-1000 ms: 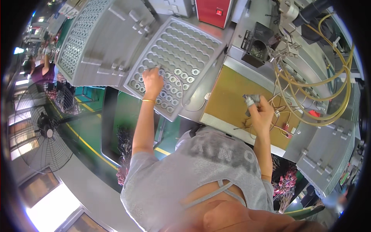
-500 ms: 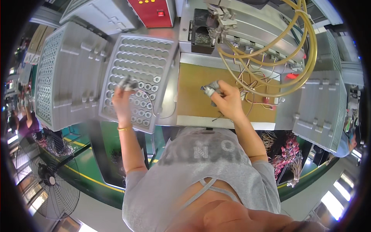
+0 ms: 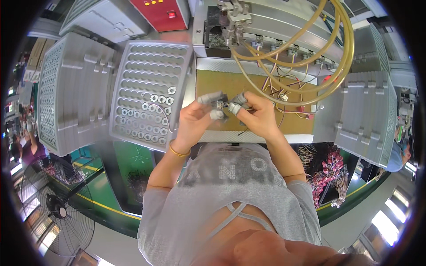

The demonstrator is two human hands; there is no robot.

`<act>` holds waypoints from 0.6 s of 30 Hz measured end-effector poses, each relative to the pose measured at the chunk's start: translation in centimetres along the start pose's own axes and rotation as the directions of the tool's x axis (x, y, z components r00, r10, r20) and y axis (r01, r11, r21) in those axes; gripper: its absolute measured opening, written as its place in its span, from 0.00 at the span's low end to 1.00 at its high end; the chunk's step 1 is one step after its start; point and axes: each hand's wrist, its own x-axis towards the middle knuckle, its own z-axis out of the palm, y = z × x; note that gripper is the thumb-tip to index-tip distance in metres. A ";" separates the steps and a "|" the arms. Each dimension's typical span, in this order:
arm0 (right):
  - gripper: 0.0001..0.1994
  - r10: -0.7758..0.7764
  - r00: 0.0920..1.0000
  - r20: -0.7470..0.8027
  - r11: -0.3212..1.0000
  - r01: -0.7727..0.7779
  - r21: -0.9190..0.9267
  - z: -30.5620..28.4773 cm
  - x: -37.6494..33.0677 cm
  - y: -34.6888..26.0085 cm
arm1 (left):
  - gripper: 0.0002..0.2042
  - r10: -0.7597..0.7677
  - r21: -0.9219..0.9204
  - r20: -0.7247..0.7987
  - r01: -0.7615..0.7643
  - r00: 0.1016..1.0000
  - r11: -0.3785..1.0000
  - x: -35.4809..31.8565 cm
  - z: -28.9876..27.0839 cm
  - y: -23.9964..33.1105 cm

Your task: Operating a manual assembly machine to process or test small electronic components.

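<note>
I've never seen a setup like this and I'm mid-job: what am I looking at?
No robot here: a person is working, seen by a fisheye camera worn on the head. Over a brown mat, the right hand pinches a small part, too blurred to identify; the left hand is beside it, its grip unclear. Both hands wear grey finger covers. Wires lie on the mat near looped yellowish tubes. At left lies a grey tray, partly filled with round parts.
</note>
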 end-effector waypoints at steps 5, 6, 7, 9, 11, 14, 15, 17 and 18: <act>0.03 -0.019 0.996 -0.087 1.000 0.020 0.013 0.2 -0.6 1.1 | 0.18 0.256 0.239 -0.106 -0.226 0.961 0.944 1.0 -2.0 -1.4; 0.03 0.045 0.996 -0.072 0.999 -0.043 0.020 0.1 -0.7 0.9 | 0.19 0.251 0.612 -0.060 -0.163 0.966 0.774 0.9 -2.9 -1.4; 0.03 0.107 0.993 -0.058 0.994 -0.106 0.023 0.1 -0.6 0.9 | 0.19 0.215 0.879 -0.026 -0.080 0.976 0.471 0.6 -3.7 -1.5; 0.03 0.091 0.996 -0.023 0.996 -0.091 -0.008 0.3 -0.4 1.5 | 0.18 0.310 0.969 0.100 -0.163 0.946 0.186 0.6 -5.1 -6.0; 0.04 0.085 0.996 -0.025 0.995 -0.086 -0.045 0.6 -0.2 1.7 | 0.17 0.329 0.964 0.266 -0.242 0.906 -0.113 0.8 -5.4 -7.3; 0.04 0.106 0.991 -0.085 0.989 -0.114 -0.092 0.9 0.2 2.2 | 0.13 0.487 0.971 0.202 -0.238 0.850 0.013 0.4 -5.8 -6.3; 0.04 0.102 0.989 -0.106 0.982 -0.117 -0.147 0.6 0.4 3.0 | 0.13 0.522 0.976 0.151 -0.211 0.840 0.058 0.5 -7.0 -5.4; 0.04 0.095 0.988 -0.123 0.972 -0.119 -0.204 0.4 0.5 3.8 | 0.12 0.650 0.992 0.001 -0.082 0.760 0.094 0.9 -10.9 -3.8; 0.04 0.109 0.986 -0.130 0.965 -0.136 -0.223 0.4 0.5 3.9 | 0.12 0.736 0.995 -0.087 0.023 0.672 0.097 1.3 -13.7 -3.1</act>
